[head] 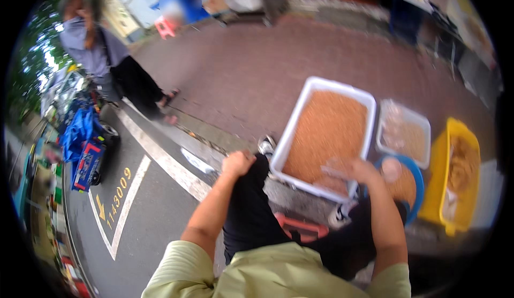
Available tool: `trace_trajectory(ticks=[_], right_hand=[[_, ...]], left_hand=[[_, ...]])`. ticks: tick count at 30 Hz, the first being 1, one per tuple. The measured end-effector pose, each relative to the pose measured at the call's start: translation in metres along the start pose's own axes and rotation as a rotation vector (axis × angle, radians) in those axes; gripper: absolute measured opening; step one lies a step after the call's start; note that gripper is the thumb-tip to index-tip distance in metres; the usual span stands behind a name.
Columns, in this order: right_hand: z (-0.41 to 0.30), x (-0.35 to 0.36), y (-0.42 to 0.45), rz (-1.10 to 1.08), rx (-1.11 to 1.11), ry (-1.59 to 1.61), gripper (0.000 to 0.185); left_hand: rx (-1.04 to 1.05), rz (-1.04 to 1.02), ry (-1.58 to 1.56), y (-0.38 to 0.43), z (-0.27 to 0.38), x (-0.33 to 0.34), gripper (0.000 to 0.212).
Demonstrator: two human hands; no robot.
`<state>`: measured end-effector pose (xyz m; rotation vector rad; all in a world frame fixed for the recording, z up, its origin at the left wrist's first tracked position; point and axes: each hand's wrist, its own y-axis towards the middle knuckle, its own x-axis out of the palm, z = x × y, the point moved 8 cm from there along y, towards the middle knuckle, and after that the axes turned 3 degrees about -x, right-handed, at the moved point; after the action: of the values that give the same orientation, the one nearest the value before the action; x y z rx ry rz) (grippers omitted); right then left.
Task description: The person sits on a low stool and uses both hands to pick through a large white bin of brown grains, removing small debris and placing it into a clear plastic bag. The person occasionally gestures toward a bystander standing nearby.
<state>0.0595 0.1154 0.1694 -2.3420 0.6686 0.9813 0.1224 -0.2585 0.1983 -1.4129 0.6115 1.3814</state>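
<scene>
Before me is a white plastic tub filled with small orange-brown pieces, too blurred to identify. My right hand is over its near right corner, blurred, fingers pointing into the tub. It appears closed on a clear plastic item, perhaps a bag or cup; the grip itself is indistinct. My left hand rests at my left knee, away from the tub, fingers curled. No object shows in it. Beside my right forearm is a blue basin with similar pieces and a pale round item.
A smaller white tray holds tan pieces and clear packages. Further right is a yellow bin with brown contents. A red plastic stool is between my legs. At left, a person is at the kerb near a blue-covered cart.
</scene>
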Motion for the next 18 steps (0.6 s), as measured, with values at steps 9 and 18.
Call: trace_trajectory(ticks=[9, 18], right_hand=[[0.052, 0.030, 0.002, 0.133, 0.304, -0.042, 0.055], [0.121, 0.150, 0.068, 0.612, 0.904, 1.740, 0.033]], left_hand=[[0.241, -0.259, -0.617, 0.024, 0.039, 0.032, 0.054], [-0.344, -0.459, -1.461, 0.129, 0.072, 0.149, 0.052]])
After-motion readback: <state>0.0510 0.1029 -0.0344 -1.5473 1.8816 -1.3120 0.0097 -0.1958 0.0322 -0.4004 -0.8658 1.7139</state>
